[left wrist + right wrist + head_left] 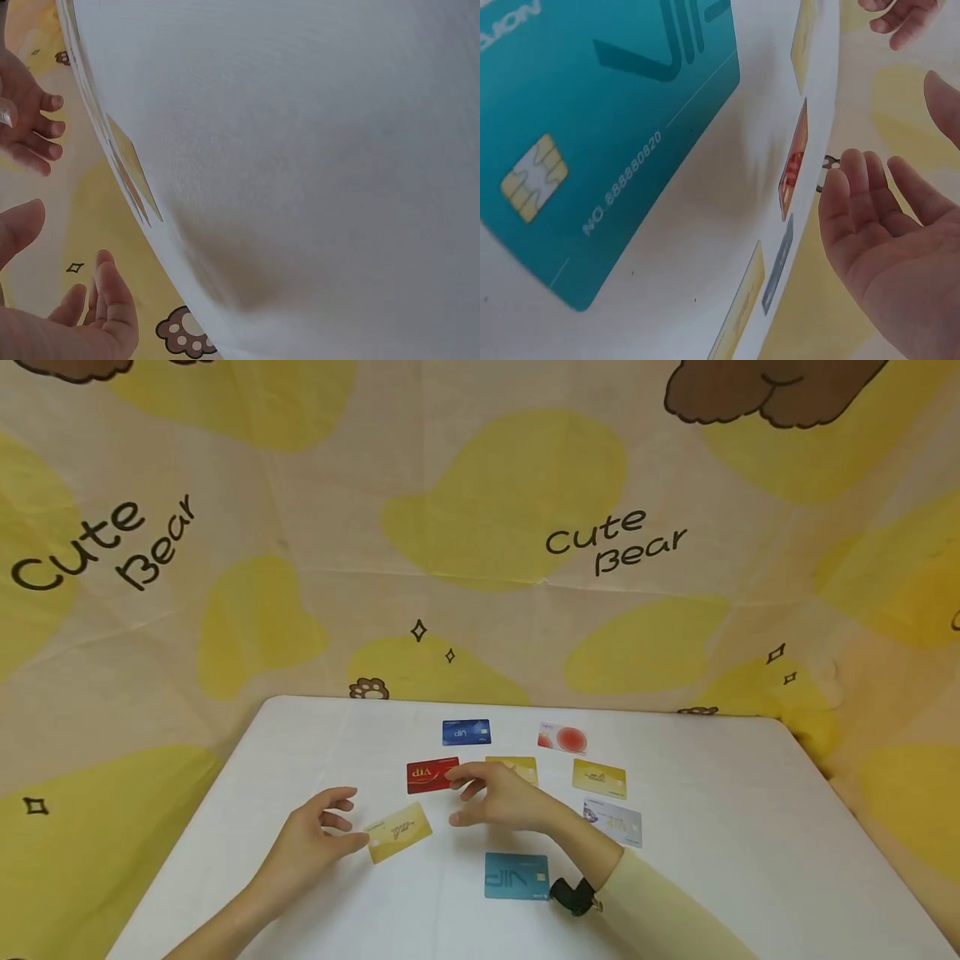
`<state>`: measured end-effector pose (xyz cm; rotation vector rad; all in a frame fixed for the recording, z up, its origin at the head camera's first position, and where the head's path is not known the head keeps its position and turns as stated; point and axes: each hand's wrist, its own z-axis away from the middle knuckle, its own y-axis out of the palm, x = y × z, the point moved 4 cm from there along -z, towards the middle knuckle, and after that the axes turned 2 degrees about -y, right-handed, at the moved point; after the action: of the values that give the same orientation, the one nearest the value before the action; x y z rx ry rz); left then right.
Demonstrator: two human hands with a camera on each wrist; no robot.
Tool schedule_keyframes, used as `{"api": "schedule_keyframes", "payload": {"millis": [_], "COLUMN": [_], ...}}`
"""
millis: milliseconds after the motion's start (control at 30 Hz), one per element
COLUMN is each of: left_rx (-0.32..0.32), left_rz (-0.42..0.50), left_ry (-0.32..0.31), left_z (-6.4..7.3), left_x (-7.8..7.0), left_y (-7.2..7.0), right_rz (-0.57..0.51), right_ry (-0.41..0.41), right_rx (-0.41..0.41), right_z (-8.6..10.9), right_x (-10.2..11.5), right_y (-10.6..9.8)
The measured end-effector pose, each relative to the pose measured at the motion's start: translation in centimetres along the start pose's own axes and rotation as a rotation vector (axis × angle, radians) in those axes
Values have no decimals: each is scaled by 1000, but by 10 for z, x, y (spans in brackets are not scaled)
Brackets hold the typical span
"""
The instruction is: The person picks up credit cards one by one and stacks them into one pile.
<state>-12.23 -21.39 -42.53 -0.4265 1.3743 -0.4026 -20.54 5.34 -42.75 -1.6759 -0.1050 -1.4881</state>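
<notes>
My left hand [315, 831] hovers at the left edge of a tilted gold card [401, 832], thumb and loosely bent fingers apart. Its thumb tip overlaps the card's edge in the head view; whether they touch I cannot tell. In the left wrist view nothing lies between the thumb and fingers of that hand [105, 315]. Over the middle of the cards is my right hand [506, 797], its forefinger overlapping the end of a red VIP card [427, 775]. Another gold card [521, 768] is partly hidden behind it. The right wrist view shows this hand's [889, 247] fingers spread, holding nothing.
A teal VIP card [516, 877] lies near the right wrist, beside a black wrist strap [573, 896]. Farther back are a blue card [467, 732] and a white-and-red one [562, 738]. A gold card [599, 779] and a silver card [615, 822] lie right on the white table [300, 743].
</notes>
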Motion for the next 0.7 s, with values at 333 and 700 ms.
{"api": "schedule_keyframes", "payload": {"millis": [333, 700], "left_rx": [28, 33], "left_rz": [18, -31], "left_ry": [-89, -99], "left_z": [-4, -10], "left_x": [13, 12], "left_y": [5, 10], "right_rz": [-6, -10], "right_ry": [79, 87], "right_rx": [32, 41], "right_z": [-18, -33], "right_x": [2, 4], "right_y": [15, 36]}}
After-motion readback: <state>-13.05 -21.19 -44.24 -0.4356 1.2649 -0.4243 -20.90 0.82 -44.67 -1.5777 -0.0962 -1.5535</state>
